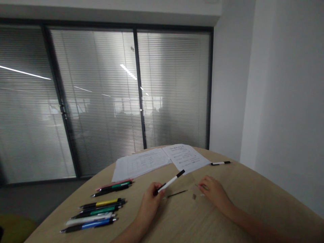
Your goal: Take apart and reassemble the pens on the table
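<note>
My left hand (pixel 151 199) is closed around a white pen (pixel 170 182) with a black end, which tilts up toward the right. My right hand (pixel 212 189) has its fingertips pinched together just above the table; a thin, small piece seems to stick out from them, too fine to name. Between the hands a dark, slim pen refill (pixel 177 193) lies on the wood. Close to my right fingers rests a small brownish piece (pixel 194 196), its kind unclear.
Several pens lie in two groups at the left, among them a yellow pen (pixel 103 203) and a blue pen (pixel 92 224). Printed sheets (pixel 141 163) cover the far part of the round table (pixel 182 226). Another white and black pen (pixel 220 163) is near the right edge.
</note>
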A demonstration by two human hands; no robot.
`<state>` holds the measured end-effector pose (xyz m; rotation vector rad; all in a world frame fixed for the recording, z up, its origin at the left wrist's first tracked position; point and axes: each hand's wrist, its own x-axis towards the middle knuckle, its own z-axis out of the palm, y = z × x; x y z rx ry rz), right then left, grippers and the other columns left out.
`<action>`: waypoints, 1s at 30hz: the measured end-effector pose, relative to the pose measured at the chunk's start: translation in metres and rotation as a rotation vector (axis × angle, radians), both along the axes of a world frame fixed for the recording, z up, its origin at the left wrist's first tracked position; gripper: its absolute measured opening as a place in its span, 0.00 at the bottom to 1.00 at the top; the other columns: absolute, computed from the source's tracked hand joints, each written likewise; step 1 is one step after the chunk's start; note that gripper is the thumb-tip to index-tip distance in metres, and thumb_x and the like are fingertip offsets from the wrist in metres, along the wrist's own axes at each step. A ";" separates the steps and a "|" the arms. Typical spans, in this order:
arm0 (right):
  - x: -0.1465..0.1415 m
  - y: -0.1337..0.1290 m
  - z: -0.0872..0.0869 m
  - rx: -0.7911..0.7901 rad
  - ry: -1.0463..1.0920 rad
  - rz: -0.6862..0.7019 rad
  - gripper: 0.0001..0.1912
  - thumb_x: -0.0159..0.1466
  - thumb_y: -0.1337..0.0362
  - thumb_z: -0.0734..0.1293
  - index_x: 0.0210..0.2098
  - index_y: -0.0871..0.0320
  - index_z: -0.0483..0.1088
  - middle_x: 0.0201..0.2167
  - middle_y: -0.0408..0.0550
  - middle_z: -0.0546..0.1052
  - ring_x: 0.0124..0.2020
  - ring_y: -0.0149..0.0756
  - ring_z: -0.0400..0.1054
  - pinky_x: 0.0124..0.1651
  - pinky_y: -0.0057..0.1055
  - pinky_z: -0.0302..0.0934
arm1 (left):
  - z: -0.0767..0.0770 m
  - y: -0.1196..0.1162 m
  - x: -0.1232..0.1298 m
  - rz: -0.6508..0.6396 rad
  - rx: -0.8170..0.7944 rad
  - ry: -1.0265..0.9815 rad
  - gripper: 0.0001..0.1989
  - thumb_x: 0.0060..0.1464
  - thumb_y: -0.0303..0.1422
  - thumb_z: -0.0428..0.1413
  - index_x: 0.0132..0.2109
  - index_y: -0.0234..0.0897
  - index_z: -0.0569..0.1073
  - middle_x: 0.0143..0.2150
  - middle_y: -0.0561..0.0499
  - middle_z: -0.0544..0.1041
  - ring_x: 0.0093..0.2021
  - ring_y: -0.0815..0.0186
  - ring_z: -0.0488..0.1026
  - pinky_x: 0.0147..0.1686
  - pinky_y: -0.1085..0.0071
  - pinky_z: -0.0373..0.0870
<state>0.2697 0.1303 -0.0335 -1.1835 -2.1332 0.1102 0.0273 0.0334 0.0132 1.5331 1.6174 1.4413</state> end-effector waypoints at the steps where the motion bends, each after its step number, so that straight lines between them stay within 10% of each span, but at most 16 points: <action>1: 0.000 0.000 -0.001 -0.010 -0.002 0.007 0.09 0.57 0.65 0.61 0.25 0.55 0.72 0.29 0.47 0.73 0.33 0.37 0.67 0.38 0.32 0.60 | -0.001 0.000 0.000 -0.005 -0.001 -0.004 0.09 0.38 0.39 0.52 0.26 0.38 0.67 0.23 0.55 0.69 0.28 0.63 0.66 0.30 0.70 0.61; 17: -0.010 -0.033 0.017 0.123 0.013 0.227 0.19 0.61 0.64 0.57 0.53 0.52 0.61 0.48 0.50 0.70 0.49 0.40 0.63 0.51 0.41 0.57 | 0.001 -0.003 0.005 -0.108 -0.049 0.055 0.07 0.37 0.37 0.54 0.23 0.39 0.67 0.21 0.56 0.70 0.27 0.64 0.65 0.29 0.71 0.60; 30: -0.012 -0.032 0.018 0.194 -0.060 0.288 0.11 0.60 0.70 0.59 0.39 0.55 0.69 0.34 0.47 0.74 0.38 0.39 0.65 0.42 0.37 0.61 | 0.000 -0.007 0.006 -0.166 -0.079 0.115 0.05 0.38 0.35 0.54 0.25 0.38 0.69 0.24 0.53 0.71 0.30 0.63 0.67 0.32 0.72 0.61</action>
